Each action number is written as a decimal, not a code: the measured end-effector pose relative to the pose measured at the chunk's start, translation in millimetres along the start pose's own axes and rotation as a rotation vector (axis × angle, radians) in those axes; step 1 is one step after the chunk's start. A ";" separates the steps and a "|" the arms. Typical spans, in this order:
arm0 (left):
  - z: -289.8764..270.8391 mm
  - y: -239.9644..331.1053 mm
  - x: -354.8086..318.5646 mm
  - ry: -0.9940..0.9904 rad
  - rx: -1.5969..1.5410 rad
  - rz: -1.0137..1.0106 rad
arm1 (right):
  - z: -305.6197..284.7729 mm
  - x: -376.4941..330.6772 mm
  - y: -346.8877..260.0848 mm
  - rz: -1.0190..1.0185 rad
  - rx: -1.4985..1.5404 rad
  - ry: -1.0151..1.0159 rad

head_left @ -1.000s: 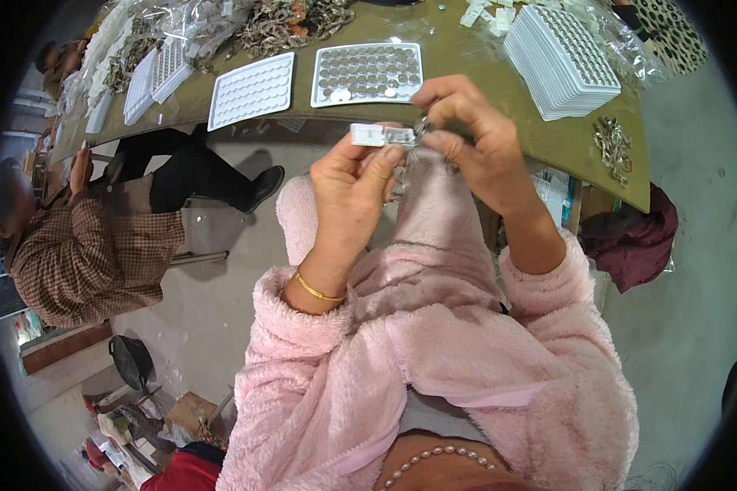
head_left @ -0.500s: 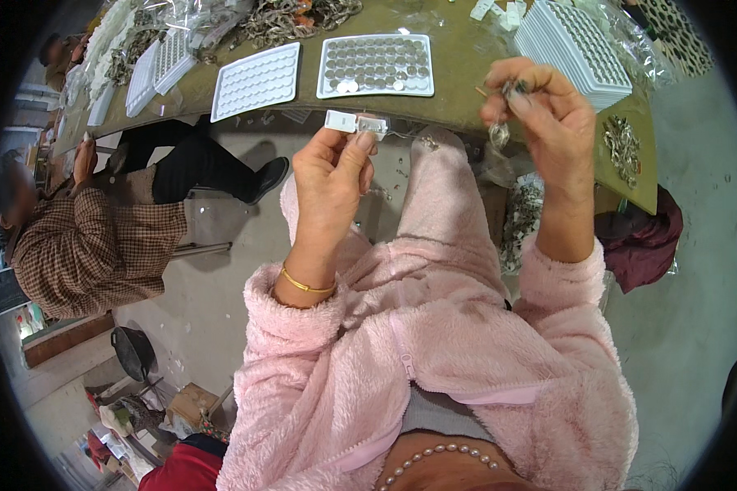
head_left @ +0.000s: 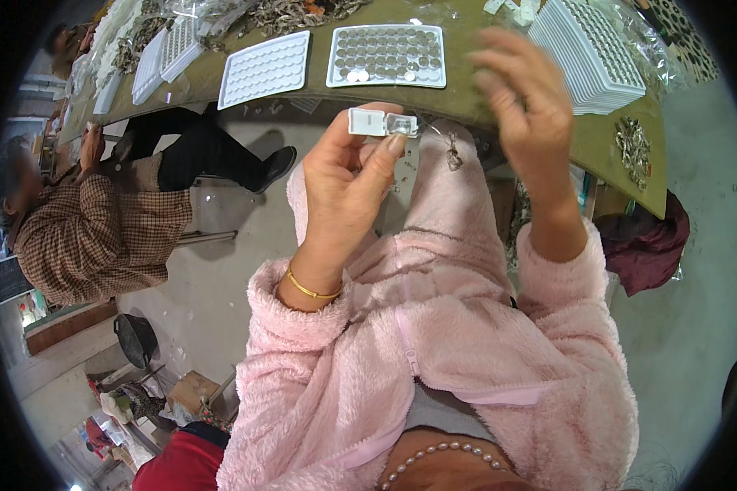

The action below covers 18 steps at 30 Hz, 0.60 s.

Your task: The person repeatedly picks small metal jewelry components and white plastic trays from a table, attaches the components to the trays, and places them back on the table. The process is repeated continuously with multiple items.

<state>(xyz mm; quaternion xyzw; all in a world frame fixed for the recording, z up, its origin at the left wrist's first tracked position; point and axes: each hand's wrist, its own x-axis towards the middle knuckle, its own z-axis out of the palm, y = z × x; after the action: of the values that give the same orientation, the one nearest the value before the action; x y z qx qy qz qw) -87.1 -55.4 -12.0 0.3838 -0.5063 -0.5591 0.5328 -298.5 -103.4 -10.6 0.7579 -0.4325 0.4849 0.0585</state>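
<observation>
My left hand [head_left: 348,168] pinches a small white hinged plastic case [head_left: 368,122], its lid folded out flat beside a clear compartment. A thin strand runs from the case to a small coiled bundle [head_left: 454,155] that dangles above my knee. What the bundle is made of is too small to tell. My right hand [head_left: 532,102] is raised over the table edge with its fingers spread, blurred by motion, and nothing shows in it. Just beyond my left hand lies a white tray [head_left: 330,80] holding rows of round silvery discs.
Left of it lies a white tray with round hollows [head_left: 264,71]. Stacked filled trays [head_left: 602,61] stand at the right, near a pile of small metallic pieces [head_left: 633,150]. Tangled strands [head_left: 303,15] heap at the back. A person in a checked jacket [head_left: 98,233] sits at left.
My right hand has let go of the coiled bundle, which now hangs free, and its fingers have spread. My left hand has shifted slightly right with the case.
</observation>
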 end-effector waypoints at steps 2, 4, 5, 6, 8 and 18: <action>2.9 -0.7 0.8 0.001 0.030 0.029 | 2.2 -8.1 -21.2 0.125 0.371 -0.127; 3.6 0.6 0.2 0.012 0.031 0.060 | -0.4 -14.5 -34.8 0.250 0.615 -0.356; 2.5 2.1 -0.4 0.023 0.038 0.067 | 1.3 -13.8 -36.8 0.259 0.615 -0.308; 1.3 3.7 -1.7 0.011 0.002 0.039 | 4.7 -13.2 -39.0 0.255 0.640 -0.266; -1.7 6.8 -3.8 -0.004 -0.067 -0.017 | 6.6 -12.4 -43.1 0.287 0.673 -0.224; -7.9 4.1 1.2 -0.110 -0.730 -0.296 | 5.4 -12.9 -62.2 0.444 0.706 -0.144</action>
<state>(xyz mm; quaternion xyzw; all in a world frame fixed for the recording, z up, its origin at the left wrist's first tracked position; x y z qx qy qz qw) -78.7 -57.5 -9.4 0.2074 -0.2411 -0.7927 0.5200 -252.6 -59.9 -3.0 0.6519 -0.3953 0.5500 -0.3411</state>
